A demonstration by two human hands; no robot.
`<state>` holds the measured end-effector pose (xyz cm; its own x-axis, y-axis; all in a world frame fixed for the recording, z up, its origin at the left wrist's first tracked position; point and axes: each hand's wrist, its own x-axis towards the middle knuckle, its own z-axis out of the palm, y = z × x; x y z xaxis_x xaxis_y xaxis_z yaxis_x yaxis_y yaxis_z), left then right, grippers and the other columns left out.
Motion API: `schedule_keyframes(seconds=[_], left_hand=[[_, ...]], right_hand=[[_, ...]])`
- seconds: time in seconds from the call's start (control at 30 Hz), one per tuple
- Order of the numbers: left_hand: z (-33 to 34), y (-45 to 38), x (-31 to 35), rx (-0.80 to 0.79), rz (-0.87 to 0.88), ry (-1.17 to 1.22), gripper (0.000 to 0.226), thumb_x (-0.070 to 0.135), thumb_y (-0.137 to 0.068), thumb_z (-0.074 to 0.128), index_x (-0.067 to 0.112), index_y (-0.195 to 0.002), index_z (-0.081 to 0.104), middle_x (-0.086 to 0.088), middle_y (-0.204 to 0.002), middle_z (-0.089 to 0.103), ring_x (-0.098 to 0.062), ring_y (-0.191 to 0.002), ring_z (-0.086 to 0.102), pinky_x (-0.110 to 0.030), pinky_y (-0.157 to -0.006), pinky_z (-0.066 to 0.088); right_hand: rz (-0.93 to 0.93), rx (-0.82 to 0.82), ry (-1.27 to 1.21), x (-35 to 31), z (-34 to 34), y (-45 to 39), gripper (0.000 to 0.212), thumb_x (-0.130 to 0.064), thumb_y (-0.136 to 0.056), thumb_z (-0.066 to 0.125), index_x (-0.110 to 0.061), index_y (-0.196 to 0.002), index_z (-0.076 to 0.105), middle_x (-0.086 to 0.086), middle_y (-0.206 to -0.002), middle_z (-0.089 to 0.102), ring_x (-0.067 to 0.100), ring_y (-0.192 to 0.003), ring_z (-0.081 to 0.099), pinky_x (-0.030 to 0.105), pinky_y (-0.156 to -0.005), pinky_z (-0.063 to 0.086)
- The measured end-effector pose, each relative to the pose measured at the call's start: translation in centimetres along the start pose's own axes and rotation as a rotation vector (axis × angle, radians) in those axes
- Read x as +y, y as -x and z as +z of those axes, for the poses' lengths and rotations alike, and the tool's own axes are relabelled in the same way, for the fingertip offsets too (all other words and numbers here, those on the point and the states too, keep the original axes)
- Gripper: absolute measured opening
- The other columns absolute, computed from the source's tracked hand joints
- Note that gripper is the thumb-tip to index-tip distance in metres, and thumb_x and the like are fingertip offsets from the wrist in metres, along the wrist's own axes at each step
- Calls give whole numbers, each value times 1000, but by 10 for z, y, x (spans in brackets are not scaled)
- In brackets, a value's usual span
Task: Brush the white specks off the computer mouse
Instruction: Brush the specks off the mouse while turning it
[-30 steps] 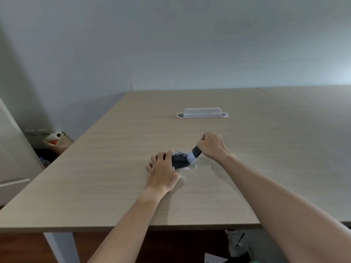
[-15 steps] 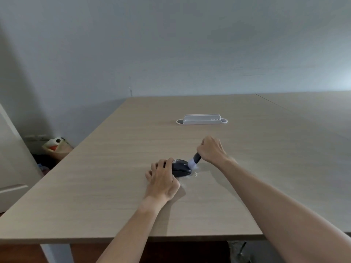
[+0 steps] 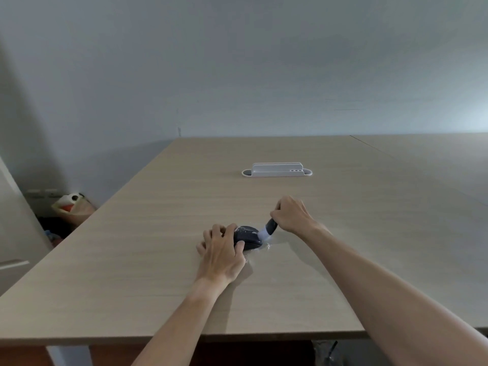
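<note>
A dark computer mouse [image 3: 249, 237] lies on the wooden table [image 3: 158, 233], with white specks on its far top edge. My left hand [image 3: 221, 252] grips the mouse from its left side, thumb on the near edge. My right hand [image 3: 290, 213] holds a small brush [image 3: 267, 231] with a dark handle and white bristles. The bristles touch the mouse's right end. A few white specks lie on the table just right of the mouse.
A white cable port with a raised flap [image 3: 276, 170] sits farther back on the table. The table's near edge runs across the bottom. Bags and clutter [image 3: 71, 207] sit on the floor at the left by the wall.
The camera has tilted up a little, so the scene sits lower in view. The brush has shifted slightly over the mouse's right end. My left hand keeps its hold.
</note>
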<state>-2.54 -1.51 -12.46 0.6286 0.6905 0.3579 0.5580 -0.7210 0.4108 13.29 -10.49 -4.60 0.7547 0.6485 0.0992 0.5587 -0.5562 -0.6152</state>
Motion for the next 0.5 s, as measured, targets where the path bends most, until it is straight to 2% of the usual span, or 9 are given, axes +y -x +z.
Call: schedule_keyframes(seconds=[0.1, 0.17, 0.27, 0.33, 0.4, 0.47, 0.5], left_hand=[[1, 0, -1, 0, 7, -3, 38, 35, -89, 35, 32, -125, 47, 1, -123, 42, -23, -111, 35, -40, -90, 30], [1, 0, -1, -2, 8, -6, 40, 34, -88, 34, 32, -126, 47, 2, -124, 42, -22, -112, 35, -39, -90, 30], [0, 1, -1, -9, 2, -19, 45, 33, -88, 30, 31, -130, 45, 2, -125, 41, -22, -113, 35, -39, -91, 30], [1, 0, -1, -9, 3, -21, 42, 30, -90, 35, 32, -130, 45, 2, -125, 41, -22, -113, 35, -39, -91, 30], [0, 0, 0, -8, 7, -23, 39, 28, -91, 38, 32, -129, 45, 2, -125, 41, -22, -112, 35, -39, -91, 30], [0, 0, 0, -5, 5, -20, 37, 27, -91, 38, 31, -128, 46, 1, -124, 41, -23, -112, 35, -39, -92, 29], [0, 0, 0, -2, 2, -14, 37, 27, -91, 39, 31, -127, 46, 1, -124, 42, -23, -112, 35, -39, -92, 29]], right_hand=[[-6, 90, -61, 0, -6, 1, 27, -3, -82, 48, -3, -55, 52, 13, -66, 60, 29, -64, 50, 29, -48, 34], [-23, 115, -157, -3, -6, 3, 29, -6, -85, 49, -3, -56, 51, 9, -61, 53, 25, -61, 42, 29, -49, 31], [-26, 14, -248, -5, 4, 5, 25, -14, -83, 55, -9, -58, 52, 9, -60, 43, 22, -59, 36, 31, -53, 32], [-26, -28, -182, -4, 9, 7, 24, -14, -81, 56, -10, -58, 53, 8, -59, 42, 22, -60, 35, 30, -52, 32], [-37, -25, -82, -4, 7, 7, 35, -8, -82, 55, -6, -49, 45, 8, -54, 41, 25, -62, 36, 29, -46, 28], [-58, 15, -18, -5, 1, 7, 44, -1, -81, 53, -12, -40, 42, 10, -53, 49, 31, -63, 44, 28, -45, 30], [-64, 36, -17, -6, -2, 6, 42, 0, -80, 52, -11, -41, 46, 15, -58, 56, 35, -66, 50, 28, -48, 34]])
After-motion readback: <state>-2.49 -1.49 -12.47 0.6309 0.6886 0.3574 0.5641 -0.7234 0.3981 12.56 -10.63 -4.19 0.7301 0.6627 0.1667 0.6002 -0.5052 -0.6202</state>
